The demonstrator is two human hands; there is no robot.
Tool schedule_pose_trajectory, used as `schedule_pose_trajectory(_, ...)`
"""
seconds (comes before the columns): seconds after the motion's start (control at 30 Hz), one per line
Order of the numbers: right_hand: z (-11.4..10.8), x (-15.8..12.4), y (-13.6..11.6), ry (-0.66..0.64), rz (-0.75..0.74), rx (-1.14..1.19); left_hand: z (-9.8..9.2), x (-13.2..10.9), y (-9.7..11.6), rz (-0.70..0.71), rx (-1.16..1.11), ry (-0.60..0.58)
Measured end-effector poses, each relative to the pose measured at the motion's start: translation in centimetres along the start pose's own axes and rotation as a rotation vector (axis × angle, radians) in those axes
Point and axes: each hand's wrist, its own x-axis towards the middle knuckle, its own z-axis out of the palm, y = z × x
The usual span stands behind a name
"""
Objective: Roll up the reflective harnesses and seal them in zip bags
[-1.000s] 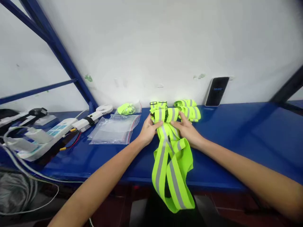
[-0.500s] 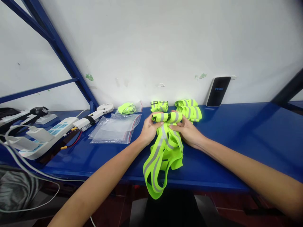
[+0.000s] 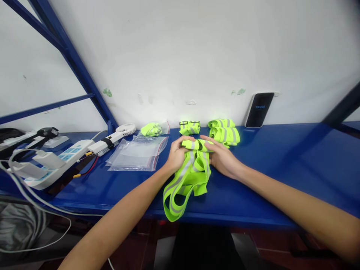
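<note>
Between my hands is a neon-yellow reflective strap (image 3: 184,178) with silver stripes, its upper end folded into a band and its loose loops hanging down over the blue table. My left hand (image 3: 177,153) is closed on the folded band's left end. My right hand (image 3: 221,155) grips the right end, thumb on top and the other fingers partly behind it. Just beyond my hands lie a rolled strap with a black buckle (image 3: 189,127) and a pile of folded reflective straps (image 3: 224,132). Flat clear zip bags (image 3: 135,153) rest left of my left hand.
A bag with a neon strap inside (image 3: 152,129) lies by the wall, beside a white handheld fan (image 3: 112,138). Further left is a power strip (image 3: 60,161) with plugs and cables. A phone (image 3: 259,109) leans on the wall at right. The blue table (image 3: 284,168) has a front edge near me.
The folded band has come slightly lower and bunched closer together. The hanging loops have swung left and up. My right hand's fingers have shifted around the band.
</note>
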Motion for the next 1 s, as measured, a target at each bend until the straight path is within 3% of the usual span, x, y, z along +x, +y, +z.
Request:
schedule_pose_trajectory(0.17,-0.7,0.3,-0.3,-0.031,-0.048,-0.013,-0.1,-0.4,-0.2,-0.010,-0.092,-0.142)
schedule_pose_trajectory(0.27,-1.0,0.4,-0.1,-0.074,-0.099,-0.038,0.0,-0.6,0.2,-0.060,-0.004,-0.097)
schedule_pose_trajectory(0.4,-1.2,0.3,0.3,-0.123,-0.199,-0.107,-0.2,-0.3,0.4,-0.153,-0.078,-0.029)
schedule_pose_trajectory(0.63,-1.6,0.3,0.5,-0.140,-0.248,-0.291,-0.6,-0.2,0.6,-0.183,-0.096,-0.106)
schedule_pose_trajectory(0.83,-0.5,-0.1,0.6,-0.030,-0.347,-0.495,0.0,-0.4,1.2,-0.170,-0.032,0.006)
schedule_pose_trajectory(1.0,-0.4,-0.5,0.7,0.000,-0.379,-0.466,0.2,0.0,1.2,-0.149,-0.080,0.118)
